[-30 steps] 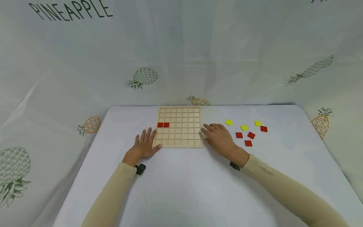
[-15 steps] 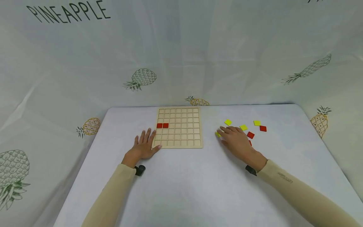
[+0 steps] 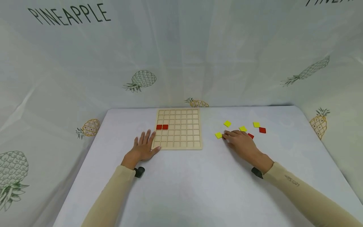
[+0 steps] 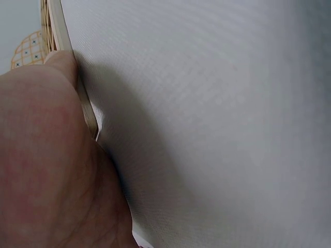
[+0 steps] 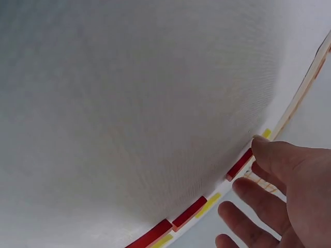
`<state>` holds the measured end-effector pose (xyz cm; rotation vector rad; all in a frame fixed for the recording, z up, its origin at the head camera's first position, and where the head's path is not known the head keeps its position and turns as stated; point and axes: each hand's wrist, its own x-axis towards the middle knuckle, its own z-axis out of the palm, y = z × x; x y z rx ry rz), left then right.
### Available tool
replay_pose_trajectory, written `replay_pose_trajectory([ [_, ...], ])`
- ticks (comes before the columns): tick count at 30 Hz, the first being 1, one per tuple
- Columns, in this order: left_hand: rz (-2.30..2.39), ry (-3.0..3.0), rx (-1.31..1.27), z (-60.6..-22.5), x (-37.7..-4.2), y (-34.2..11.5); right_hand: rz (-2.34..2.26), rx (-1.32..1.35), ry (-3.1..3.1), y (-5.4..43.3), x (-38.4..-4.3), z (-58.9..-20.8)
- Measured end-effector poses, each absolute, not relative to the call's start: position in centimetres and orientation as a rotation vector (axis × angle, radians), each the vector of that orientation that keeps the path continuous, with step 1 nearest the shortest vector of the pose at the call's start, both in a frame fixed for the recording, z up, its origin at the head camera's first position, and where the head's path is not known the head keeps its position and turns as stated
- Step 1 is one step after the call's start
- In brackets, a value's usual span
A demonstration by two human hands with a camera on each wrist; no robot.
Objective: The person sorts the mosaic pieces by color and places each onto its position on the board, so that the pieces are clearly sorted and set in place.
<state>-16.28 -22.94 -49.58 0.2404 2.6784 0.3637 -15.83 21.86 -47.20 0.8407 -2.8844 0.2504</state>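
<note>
In the head view, my left hand [image 3: 141, 152] lies with spread fingers against the left edge of a wooden grid board [image 3: 184, 138], its thumb at the lower left corner. Two red tiles [image 3: 162, 127] sit side by side in cells at the board's left. My right hand [image 3: 242, 145] is over the table to the right, fingertips just beside a yellow tile [image 3: 218, 135]. The right wrist view shows the thumb [image 5: 276, 155] and loosely bent fingers apart, with a red tile [image 5: 240, 164] close to the thumb. I see nothing gripped.
More yellow tiles [image 3: 227, 124] and red tiles [image 3: 262, 130] lie beyond the right hand, which hides part of the group. A pineapple-print cloth [image 3: 241, 63] hangs behind the white table [image 3: 181, 189].
My right hand has moved right, from the board's right edge to the loose tiles. A yellow tile now shows lying left of its fingertips. The left hand stays put.
</note>
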Motion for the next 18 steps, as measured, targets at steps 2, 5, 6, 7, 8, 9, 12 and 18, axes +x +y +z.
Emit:
replay_pose_trajectory([
  [2,0.361,2.676,0.235,-49.6,-16.2,-22.9,0.270,0.866,-2.879,21.9,-15.8,-47.2],
  [5,0.342,2.661,0.225,-49.1,-16.1,-22.7,0.272,0.886,-2.874,21.8,-15.8,-47.3],
  [6,0.340,2.658,0.223,-48.9,-16.0,-22.7,0.267,0.886,-2.872,21.8,-15.8,-47.3],
  [7,0.338,2.654,0.221,-48.6,-15.9,-22.6,0.259,0.883,-2.873,21.8,-15.8,-47.3],
  [8,0.338,2.650,0.220,-48.3,-15.8,-22.5,0.255,0.876,-2.875,21.8,-15.9,-47.3],
  [9,0.335,2.647,0.218,-48.0,-15.7,-22.4,0.251,0.867,-2.877,21.9,-15.9,-47.3],
  [12,0.353,2.649,0.224,-47.5,-15.6,-22.2,0.263,0.843,-2.875,21.9,-16.0,-47.4],
  [18,0.362,2.656,0.227,-47.4,-15.5,-22.3,0.309,0.842,-2.842,21.6,-16.1,-47.4],
])
